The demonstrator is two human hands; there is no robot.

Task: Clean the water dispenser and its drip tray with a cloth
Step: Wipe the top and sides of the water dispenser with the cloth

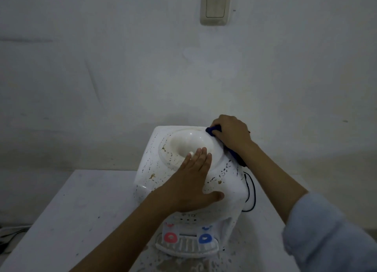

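Observation:
A white tabletop water dispenser (151,169) stands on a white table, its top speckled with dark and brown spots around a round bottle well (183,141). My left hand (193,180) lies flat on the top, fingers straight and reaching over the well's rim. My right hand (232,132) grips a dark blue cloth (213,130) at the top's far right corner; the cloth trails down under my wrist. At the front, a red tap (170,237) and a blue tap (205,238) sit above the slotted drip tray (186,250).
The white table (71,210) is dotted with dark specks and reaches out to the left. A black cord (252,190) hangs at the dispenser's right side. The wall behind carries a light switch (215,6). Cables lie on the floor at far left (8,235).

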